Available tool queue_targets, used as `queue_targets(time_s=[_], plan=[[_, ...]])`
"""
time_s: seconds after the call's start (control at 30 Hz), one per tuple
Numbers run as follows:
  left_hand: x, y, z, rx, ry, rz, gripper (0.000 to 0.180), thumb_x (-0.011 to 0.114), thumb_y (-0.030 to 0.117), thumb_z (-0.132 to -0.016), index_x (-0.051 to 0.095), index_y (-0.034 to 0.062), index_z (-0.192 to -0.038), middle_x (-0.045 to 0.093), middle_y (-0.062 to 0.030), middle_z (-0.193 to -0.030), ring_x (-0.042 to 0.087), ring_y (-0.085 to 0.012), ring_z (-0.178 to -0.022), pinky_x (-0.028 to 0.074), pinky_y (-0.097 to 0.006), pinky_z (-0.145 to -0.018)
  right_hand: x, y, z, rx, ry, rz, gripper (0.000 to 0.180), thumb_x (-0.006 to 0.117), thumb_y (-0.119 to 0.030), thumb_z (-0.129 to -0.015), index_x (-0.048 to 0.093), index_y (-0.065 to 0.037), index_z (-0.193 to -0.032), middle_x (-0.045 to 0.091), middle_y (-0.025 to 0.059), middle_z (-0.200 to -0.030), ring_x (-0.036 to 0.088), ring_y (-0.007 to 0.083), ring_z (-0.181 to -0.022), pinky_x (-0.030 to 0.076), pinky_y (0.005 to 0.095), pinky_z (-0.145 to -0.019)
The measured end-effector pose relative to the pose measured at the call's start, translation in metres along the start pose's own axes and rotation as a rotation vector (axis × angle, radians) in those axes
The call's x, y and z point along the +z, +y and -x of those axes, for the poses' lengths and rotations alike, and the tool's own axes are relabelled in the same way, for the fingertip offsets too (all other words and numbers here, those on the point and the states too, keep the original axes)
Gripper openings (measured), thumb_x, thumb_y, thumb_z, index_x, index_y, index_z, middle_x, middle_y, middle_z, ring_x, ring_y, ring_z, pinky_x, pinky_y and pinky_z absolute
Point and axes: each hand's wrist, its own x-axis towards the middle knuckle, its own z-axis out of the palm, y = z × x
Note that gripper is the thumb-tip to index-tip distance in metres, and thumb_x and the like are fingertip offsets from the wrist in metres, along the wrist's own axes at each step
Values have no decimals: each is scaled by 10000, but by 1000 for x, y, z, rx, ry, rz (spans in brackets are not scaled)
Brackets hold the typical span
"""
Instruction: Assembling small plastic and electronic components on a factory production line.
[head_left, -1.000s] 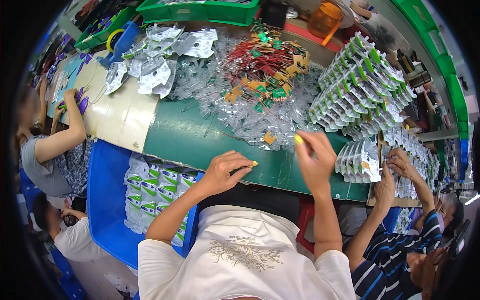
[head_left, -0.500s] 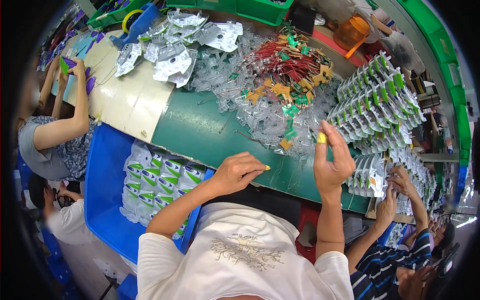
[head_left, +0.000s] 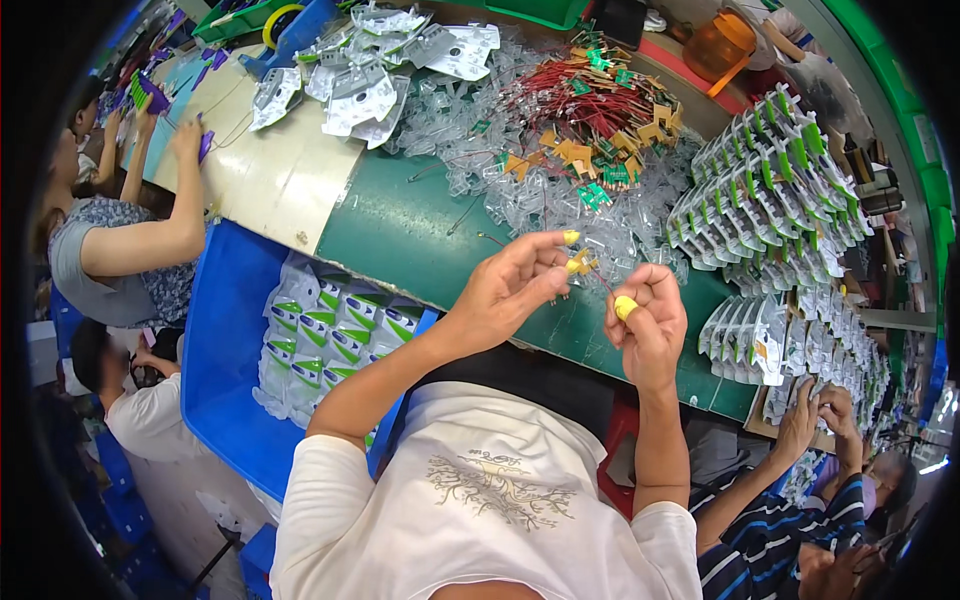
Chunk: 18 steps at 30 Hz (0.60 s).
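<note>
My left hand (head_left: 515,290) is raised over the near part of the green bench, yellow covers on two fingertips. Its fingertips meet a small tan piece (head_left: 586,261) with a thin red wire, part of a wired circuit board. My right hand (head_left: 650,325), fingers curled and a yellow cover on the thumb, pinches the wire's other end; the exact grip is hidden. Just beyond lies a heap of clear plastic parts (head_left: 470,110). On top of it are red wires (head_left: 560,95), tan pieces and green circuit boards (head_left: 593,196).
To my left stands a blue bin (head_left: 215,330) holding white-green assembled units (head_left: 335,330). White housings (head_left: 360,100) lie at the far left. Stacked white-green housings (head_left: 765,190) rise at the right, near a co-worker's hands (head_left: 815,415). An orange jug (head_left: 720,45) stands far right.
My left hand has risen and moved right from the bench edge. My right hand has drawn nearer and lower, its fingers now curled. The wired piece is now between both hands.
</note>
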Motion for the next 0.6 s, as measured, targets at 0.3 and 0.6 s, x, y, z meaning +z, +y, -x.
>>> queue_targets(time_s=[0.3, 0.6], plan=[[5, -5, -3, 93, 58, -124, 104, 691, 8, -915, 694, -28, -1013, 666, -63, -1039, 641, -120, -941, 523, -272, -833, 6, 3, 9, 23, 19, 309, 191, 580, 11, -944, 629, 67, -1120, 696, 110, -892, 639, 106, -677, 524, 220, -603], [4, -6, 4, 143, 176, -307, 193, 759, -7, -836, 701, -27, -1020, 707, -74, -976, 662, -127, -903, 538, -275, -811, 19, 9, -3, -58, 67, 514, 103, 666, 28, -848, 672, 35, -951, 658, -1, -800, 563, 27, -656, 445, 198, -573]])
